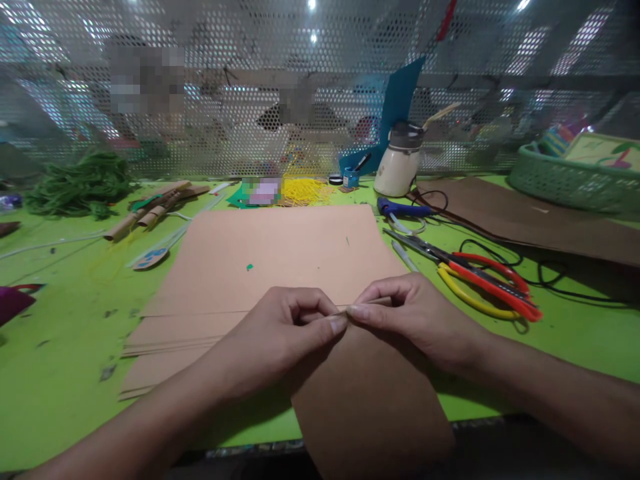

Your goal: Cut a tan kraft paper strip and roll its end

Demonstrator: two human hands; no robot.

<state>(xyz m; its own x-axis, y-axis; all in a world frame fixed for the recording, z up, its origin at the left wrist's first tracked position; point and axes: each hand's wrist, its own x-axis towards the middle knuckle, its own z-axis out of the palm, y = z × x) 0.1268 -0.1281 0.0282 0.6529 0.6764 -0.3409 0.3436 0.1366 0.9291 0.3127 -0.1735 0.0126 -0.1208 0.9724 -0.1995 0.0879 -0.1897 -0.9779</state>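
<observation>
A sheet of brown paper (370,400) hangs from both my hands toward the table's front edge, its top edge bent into a narrow fold. My left hand (287,323) pinches that fold between thumb and fingers. Close beside it, my right hand (415,317) grips the same fold, the two thumbs nearly touching. Beneath and beyond my hands lies a stack of light brown paper sheets (280,243), with a small green scrap on top. Scissors (480,277) with red and yellow handles rest to the right of my right hand.
A blue glue gun (405,208) with a black cord lies behind the scissors, near a white jar (397,167). Rolled paper tubes (163,207) and green yarn (80,183) are at left, yellow strands (303,191) at centre. A green basket (575,177) stands right, before a perforated metal screen (225,100).
</observation>
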